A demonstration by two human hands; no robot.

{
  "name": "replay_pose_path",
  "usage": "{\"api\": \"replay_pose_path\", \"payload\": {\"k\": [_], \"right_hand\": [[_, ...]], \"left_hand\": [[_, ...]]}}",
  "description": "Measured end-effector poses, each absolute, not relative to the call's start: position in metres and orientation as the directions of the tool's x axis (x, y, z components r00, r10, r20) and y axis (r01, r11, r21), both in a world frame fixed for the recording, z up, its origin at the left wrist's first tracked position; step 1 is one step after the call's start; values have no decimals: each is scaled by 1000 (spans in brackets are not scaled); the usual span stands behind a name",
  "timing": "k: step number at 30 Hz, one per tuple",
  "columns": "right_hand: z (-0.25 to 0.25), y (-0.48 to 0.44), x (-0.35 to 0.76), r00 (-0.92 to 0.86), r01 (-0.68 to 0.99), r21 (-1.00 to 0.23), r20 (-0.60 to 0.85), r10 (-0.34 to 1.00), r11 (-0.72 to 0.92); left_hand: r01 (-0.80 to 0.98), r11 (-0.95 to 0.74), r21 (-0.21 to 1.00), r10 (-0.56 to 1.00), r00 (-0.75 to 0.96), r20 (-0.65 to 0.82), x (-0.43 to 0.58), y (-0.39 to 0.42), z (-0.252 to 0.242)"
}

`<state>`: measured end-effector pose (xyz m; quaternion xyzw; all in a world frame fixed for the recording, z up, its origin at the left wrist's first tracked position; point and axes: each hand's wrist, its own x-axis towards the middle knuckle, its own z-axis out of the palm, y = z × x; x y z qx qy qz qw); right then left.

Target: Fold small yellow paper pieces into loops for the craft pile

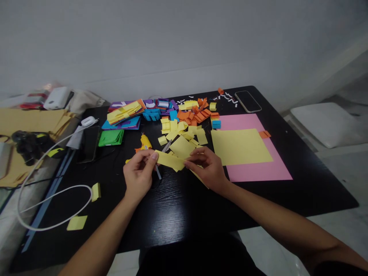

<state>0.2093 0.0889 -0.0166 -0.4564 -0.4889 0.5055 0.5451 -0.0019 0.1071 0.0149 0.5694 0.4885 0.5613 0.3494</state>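
Note:
Between my two hands a strip of yellow paper (170,160) is stretched above the black table. My left hand (140,171) pinches its left end between thumb and fingers. At the other end, the fingertips of my right hand (209,168) close on the strip. Loose yellow paper pieces (180,147) lie just behind it, with scissors (167,145) partly hidden among them. A yellow glue gun (145,142) with an orange trigger rests behind my left hand. Its clear glue stick (158,172) seems to show below the strip.
Pink paper (244,173) lies on the right under a yellow sheet (241,147). Orange folded pieces (195,114), a green paper stack (111,138) and a phone (247,101) are farther back. A white cable (54,147) loops across the table's (172,218) left side.

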Motion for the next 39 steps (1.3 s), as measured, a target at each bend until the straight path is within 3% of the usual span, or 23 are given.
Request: {"api": "replay_pose_path", "payload": {"k": [10, 15, 19, 25, 32, 39], "right_hand": [[-16, 90, 211, -43, -80, -996, 50, 998, 46], [-21, 93, 209, -172, -103, -990, -81, 982, -100], [-21, 99, 214, -154, -183, -971, -126, 980, -154], [-11, 103, 220, -31, -236, -971, -16, 999, -23], [-15, 93, 215, -81, -108, -987, 128, 989, 119], [-14, 91, 215, -77, -155, -980, 140, 987, 127]], "left_hand": [[133, -210, 969, 968, -109, 225, 3, 107, 13], [114, -173, 978, 977, -102, 185, 5, 106, 12], [95, -121, 988, 987, -96, 130, 2, 109, 11], [74, 28, 997, 1000, 10, -28, 1, 113, 10], [-10, 46, 999, 997, -63, -47, 5, 113, 4], [-28, 34, 999, 998, -51, -35, 6, 110, 4]]}}
